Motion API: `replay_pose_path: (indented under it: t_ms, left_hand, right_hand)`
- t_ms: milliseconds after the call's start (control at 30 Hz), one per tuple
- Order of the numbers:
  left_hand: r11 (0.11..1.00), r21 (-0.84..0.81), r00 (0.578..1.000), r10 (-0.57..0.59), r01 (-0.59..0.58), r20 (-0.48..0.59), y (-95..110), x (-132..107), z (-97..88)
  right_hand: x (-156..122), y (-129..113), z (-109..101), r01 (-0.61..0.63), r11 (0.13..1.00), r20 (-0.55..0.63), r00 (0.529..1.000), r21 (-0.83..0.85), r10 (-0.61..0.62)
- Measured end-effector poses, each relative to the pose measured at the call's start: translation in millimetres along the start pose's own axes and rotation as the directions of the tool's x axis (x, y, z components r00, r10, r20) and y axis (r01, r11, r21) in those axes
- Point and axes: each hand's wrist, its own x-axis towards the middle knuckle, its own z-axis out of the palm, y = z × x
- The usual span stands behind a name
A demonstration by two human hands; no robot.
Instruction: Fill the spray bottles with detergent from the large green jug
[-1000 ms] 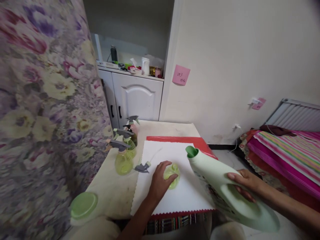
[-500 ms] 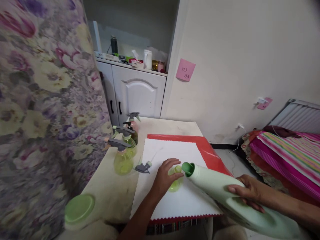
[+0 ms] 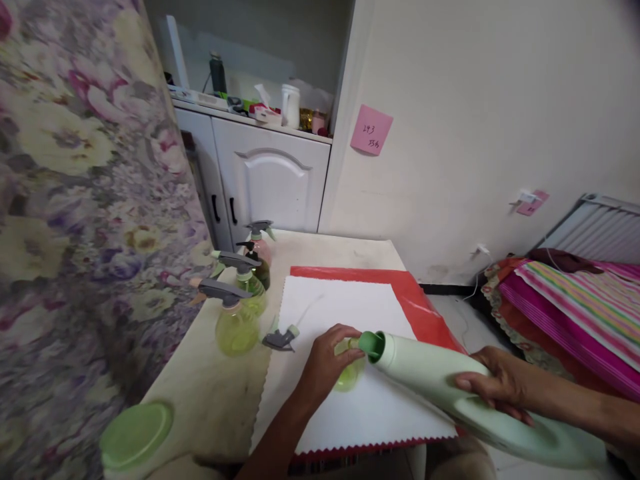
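Pink sticky note [image 3: 371, 130] on wall: 2 handwritten lines of digits, top approx. "243", 2nd not legible. Small pink note [image 3: 533, 202] by wall socket: writing too small to read.

the left hand [image 3: 325, 367] wraps over most of the bottle [image 3: 347, 377], so its neck, and whether the jug [image 3: 430, 373] spout touches it, cannot be told. past the right hand [image 3: 495, 387], which grips the jug, the jug's base is hidden by the forearm. left of the left hand the curtain [image 3: 75, 200] is blurred. the writing on the note [image 3: 371, 129] is too small to read.
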Motion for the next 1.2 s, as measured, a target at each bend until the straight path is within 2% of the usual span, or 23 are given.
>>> replay_pose_path:
  t_ms: [333, 533, 1200]
  left_hand:
    - [0.999, -0.026, 0.999, -0.041, 0.041, 0.000, 2.6, 0.5, -0.1]
    - [0.998, -0.021, 0.998, -0.060, 0.060, -0.004, 1.2, -0.1, -0.2]
    - [0.999, -0.010, 0.999, -0.036, 0.036, -0.024, 0.8, -0.4, 1.5]
  right_hand:
    - [-0.7, -11.5, -3.4, -0.040, 0.999, -0.024, 0.999, -0.034, 0.040]
    - [-3.0, -14.7, -4.3, -0.022, 0.999, -0.018, 1.000, -0.049, 0.021]
    - [-6.1, -22.8, -6.6, -0.028, 0.984, -0.062, 0.998, -0.178, 0.017]
